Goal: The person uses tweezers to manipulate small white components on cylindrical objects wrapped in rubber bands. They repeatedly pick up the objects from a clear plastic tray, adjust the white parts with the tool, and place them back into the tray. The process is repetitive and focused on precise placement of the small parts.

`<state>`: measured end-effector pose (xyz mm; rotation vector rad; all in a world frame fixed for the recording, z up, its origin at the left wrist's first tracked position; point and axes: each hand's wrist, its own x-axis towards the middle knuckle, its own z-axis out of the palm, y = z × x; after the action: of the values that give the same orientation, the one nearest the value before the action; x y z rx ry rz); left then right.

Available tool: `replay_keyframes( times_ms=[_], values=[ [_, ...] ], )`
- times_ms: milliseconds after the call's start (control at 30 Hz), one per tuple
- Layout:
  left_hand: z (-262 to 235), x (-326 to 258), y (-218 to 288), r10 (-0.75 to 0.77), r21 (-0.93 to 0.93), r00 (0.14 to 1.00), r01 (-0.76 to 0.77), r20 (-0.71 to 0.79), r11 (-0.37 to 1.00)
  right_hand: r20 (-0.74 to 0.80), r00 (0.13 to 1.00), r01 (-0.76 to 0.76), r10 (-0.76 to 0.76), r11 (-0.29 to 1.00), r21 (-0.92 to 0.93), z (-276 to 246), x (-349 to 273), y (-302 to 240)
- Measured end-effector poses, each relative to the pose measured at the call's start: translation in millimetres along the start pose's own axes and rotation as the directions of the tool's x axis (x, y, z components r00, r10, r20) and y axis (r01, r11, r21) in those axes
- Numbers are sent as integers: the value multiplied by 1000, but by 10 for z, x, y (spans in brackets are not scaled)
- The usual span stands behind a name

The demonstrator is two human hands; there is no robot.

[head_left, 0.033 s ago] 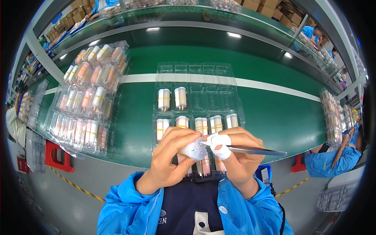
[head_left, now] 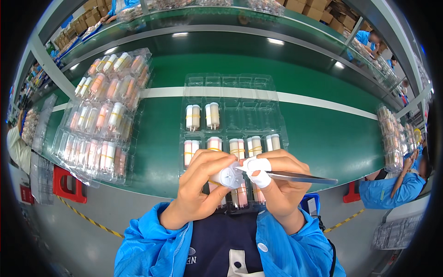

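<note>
My left hand [head_left: 198,189] grips a small white cylindrical part [head_left: 229,177] close to my chest. My right hand [head_left: 284,187], with white finger cots on thumb and forefinger, holds metal tweezers [head_left: 300,177] whose tip touches the end of that part. Just beyond my hands lies a clear plastic blister tray [head_left: 230,90] on the green conveyor belt [head_left: 323,134]. Several of its near pockets hold paired white and pink cylinders [head_left: 199,116] bound with yellow bands; the far pockets hold nothing.
A stack of clear trays filled with the same cylinders [head_left: 104,111] lies on the belt at the left. More filled trays [head_left: 392,138] stand at the right edge. A co-worker in blue [head_left: 392,191] sits at the right, and a red stool [head_left: 69,184] stands lower left.
</note>
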<state>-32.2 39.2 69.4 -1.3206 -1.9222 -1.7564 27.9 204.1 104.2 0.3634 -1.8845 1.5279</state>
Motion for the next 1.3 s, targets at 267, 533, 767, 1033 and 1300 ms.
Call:
replay_keyframes(
  times_ms=[267,533,767,1033,1300],
  values=[
    [-44,24,-11,92,134,993,-100,68,986,154,986,-48,58,997,-68,-57,106,-81],
    [-26,-52,5,-147,-180,989,148,20,972,60,985,-173,163,955,241,-36,20,39],
    [-42,-50,91,-418,-653,902,380,105,655,-60,978,-151,201,873,464,51,-120,59],
    [-61,-74,55,-403,-734,887,426,225,529,-32,987,-129,157,899,418,50,-112,80],
    [-75,-52,41,-403,-738,864,480,303,475,14,982,-173,187,875,451,72,-76,22]
  ],
)
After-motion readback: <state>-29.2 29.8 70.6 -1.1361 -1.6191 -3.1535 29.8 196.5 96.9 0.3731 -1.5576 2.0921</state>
